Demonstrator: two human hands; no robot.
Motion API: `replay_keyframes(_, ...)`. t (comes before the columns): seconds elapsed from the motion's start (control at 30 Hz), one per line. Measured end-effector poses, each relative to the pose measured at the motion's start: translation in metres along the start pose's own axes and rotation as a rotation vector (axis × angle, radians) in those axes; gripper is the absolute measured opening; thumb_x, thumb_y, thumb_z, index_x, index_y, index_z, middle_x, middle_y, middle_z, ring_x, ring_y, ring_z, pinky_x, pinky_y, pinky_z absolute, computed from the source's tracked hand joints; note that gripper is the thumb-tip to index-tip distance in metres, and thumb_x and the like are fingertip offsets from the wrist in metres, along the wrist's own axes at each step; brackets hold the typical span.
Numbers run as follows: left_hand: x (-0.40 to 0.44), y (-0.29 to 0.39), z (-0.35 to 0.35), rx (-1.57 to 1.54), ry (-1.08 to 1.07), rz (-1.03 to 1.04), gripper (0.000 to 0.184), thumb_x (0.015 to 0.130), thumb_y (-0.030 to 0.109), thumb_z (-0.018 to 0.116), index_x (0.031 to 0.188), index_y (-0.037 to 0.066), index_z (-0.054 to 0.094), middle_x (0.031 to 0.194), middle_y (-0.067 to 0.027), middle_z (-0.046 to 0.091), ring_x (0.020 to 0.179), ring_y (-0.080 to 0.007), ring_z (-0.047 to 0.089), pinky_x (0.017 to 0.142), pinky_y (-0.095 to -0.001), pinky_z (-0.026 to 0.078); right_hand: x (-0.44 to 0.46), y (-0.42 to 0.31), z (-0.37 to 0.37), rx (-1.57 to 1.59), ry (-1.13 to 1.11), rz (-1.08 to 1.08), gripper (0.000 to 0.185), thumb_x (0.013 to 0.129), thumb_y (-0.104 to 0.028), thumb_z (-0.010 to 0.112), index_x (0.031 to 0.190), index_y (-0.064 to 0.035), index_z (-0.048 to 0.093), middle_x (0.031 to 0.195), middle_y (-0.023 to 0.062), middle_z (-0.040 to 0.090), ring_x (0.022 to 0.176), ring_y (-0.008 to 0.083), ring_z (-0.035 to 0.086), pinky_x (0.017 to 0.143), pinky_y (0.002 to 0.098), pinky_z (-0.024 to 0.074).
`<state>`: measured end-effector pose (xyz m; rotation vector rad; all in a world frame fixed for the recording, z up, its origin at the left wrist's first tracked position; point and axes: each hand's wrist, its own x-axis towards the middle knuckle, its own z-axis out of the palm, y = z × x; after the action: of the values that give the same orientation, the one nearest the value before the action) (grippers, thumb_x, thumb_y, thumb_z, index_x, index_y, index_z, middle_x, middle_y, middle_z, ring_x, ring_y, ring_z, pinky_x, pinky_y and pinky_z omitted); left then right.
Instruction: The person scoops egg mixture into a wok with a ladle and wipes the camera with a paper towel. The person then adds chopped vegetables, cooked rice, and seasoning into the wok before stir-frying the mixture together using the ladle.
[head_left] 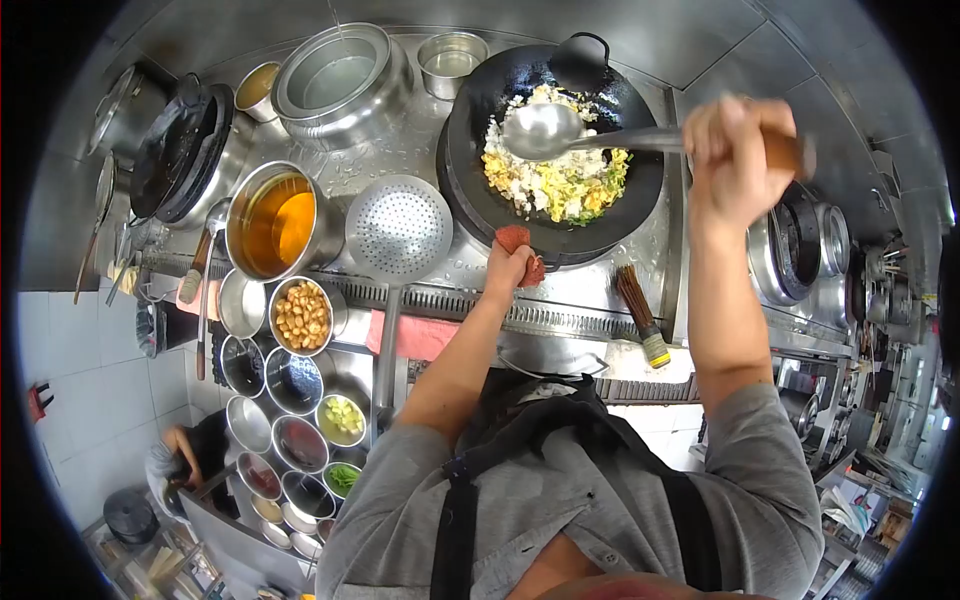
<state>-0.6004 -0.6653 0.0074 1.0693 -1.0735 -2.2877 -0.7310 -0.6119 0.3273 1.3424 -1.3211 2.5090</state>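
Note:
A black wok [640,190] sits on the steel stove, holding fried rice [555,178] with yellow egg and green bits. My right hand [740,150] is closed round the wooden handle of a steel ladle [543,130], whose bowl is over the rice. The right hand is slightly blurred. At the wok's near edge, my left hand [508,268] grips a folded red cloth [517,243] against the rim. Cloth and fingers cover the part of the rim they hold. Left of the wok lies a perforated strainer [399,230] with a long handle.
A pot of orange oil [292,230] stands left of the strainer, with a large water pot [335,75] behind it. Several ingredient bowls [300,315] line the left side. A bamboo brush [642,318] lies right of the wok. Another person [185,460] is at lower left.

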Motion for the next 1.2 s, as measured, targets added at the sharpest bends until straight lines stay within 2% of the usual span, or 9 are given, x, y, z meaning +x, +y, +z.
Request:
replay_keyframes(0.17,0.019,-0.019,-0.009,0.005,-0.021,-0.042,0.018,0.078,0.0,0.052,0.095,0.006,0.049,0.068,-0.0052,0.055,0.054,-0.0176,0.055,0.045,-0.0337,0.045,-0.028,0.048,-0.01,-0.442,0.002,0.046,0.019,0.081,0.0,0.067,0.068,-0.0031,0.053,0.057,0.0023,0.053,0.044,0.0103,0.047,0.045,0.0237,0.0383)
replay_keyframes(0.33,-0.005,0.0,-0.006,0.017,-0.017,-0.06,0.02,0.078,0.003,0.054,0.097,0.007,0.05,0.073,-0.0056,0.057,0.059,-0.0183,0.06,0.048,-0.0372,0.053,0.021,-0.034,-0.028,-0.199,0.074,0.061,0.021,0.08,-0.002,0.064,0.065,-0.0034,0.049,0.05,0.0022,0.047,0.042,0.0106,0.046,0.042,0.0268,0.0359)
replay_keyframes(0.57,0.003,-0.005,-0.009,-0.023,-0.068,-0.125,0.027,0.078,0.001,0.054,0.104,0.005,0.047,0.078,-0.0062,0.055,0.062,-0.0162,0.059,0.054,-0.0313,0.051,-0.002,0.015,-0.038,-0.343,0.256,0.073,0.016,0.081,-0.002,0.063,0.074,-0.002,0.049,0.053,0.0046,0.049,0.045,0.0142,0.05,0.046,0.029,0.04)
replay_keyframes(0.67,-0.003,-0.001,-0.007,0.019,-0.019,-0.091,0.028,0.078,0.001,0.054,0.104,0.005,0.047,0.077,-0.0056,0.056,0.061,-0.0155,0.058,0.055,-0.0301,0.051,-0.003,-0.031,-0.046,-0.119,0.022,0.114,0.014,0.085,-0.005,0.058,0.074,-0.0031,0.051,0.056,0.0061,0.052,0.046,0.0134,0.051,0.045,0.0283,0.0403)
replay_keyframes(0.8,0.001,-0.004,-0.004,0.009,-0.009,-0.073,0.029,0.078,0.001,0.053,0.106,0.004,0.048,0.078,-0.0063,0.058,0.064,-0.0155,0.06,0.057,-0.0294,0.051,-0.054,0.04,-0.05,-0.282,0.031,0.055,0.017,0.079,0.006,0.066,0.074,-0.0034,0.053,0.059,0.0051,0.055,0.049,0.0116,0.053,0.046,0.026,0.0421)
replay_keyframes(0.97,0.018,-0.021,-0.017,0.075,-0.05,-0.045,0.033,0.077,0.003,0.055,0.11,0.002,0.051,0.086,-0.009,0.062,0.069,-0.0171,0.061,0.062,-0.0298,0.052,0.033,-0.024,-0.042,-0.272,0.075,-0.076,0.015,0.083,-0.002,0.065,0.075,-0.0027,0.052,0.054,0.0047,0.051,0.044,0.0099,0.048,0.041,0.0256,0.0365)
replay_keyframes(1.03,0.016,-0.02,-0.014,0.184,0.042,0.005,0.022,0.077,0.002,0.054,0.098,0.005,0.052,0.07,-0.0039,0.057,0.06,-0.0146,0.057,0.054,-0.0296,0.047,0.037,-0.011,-0.065,-0.145,0.117,-0.117,0.018,0.082,0.0,0.065,0.073,-0.0033,0.05,0.054,0.0043,0.05,0.043,0.0101,0.047,0.04,0.0259,0.0361)
replay_keyframes(1.07,0.017,-0.019,-0.018,0.19,0.016,-0.054,0.035,0.076,0.007,0.058,0.11,0.002,0.054,0.087,-0.0083,0.062,0.071,-0.0186,0.062,0.064,-0.0316,0.051,0.025,0.022,-0.071,-0.19,0.184,-0.067,0.018,0.081,0.001,0.065,0.073,-0.0034,0.05,0.055,0.0039,0.05,0.043,0.0101,0.046,0.04,0.0263,0.0365)
replay_keyframes(1.2,0.001,0.007,-0.007,0.133,-0.009,-0.172,0.036,0.075,0.007,0.059,0.11,0.002,0.053,0.088,-0.0086,0.063,0.073,-0.0186,0.063,0.065,-0.0315,0.052,0.025,0.061,-0.059,-0.102,0.295,0.084,0.018,0.08,0.001,0.066,0.074,-0.003,0.049,0.055,0.0038,0.048,0.043,0.0118,0.046,0.043,0.0278,0.0388)
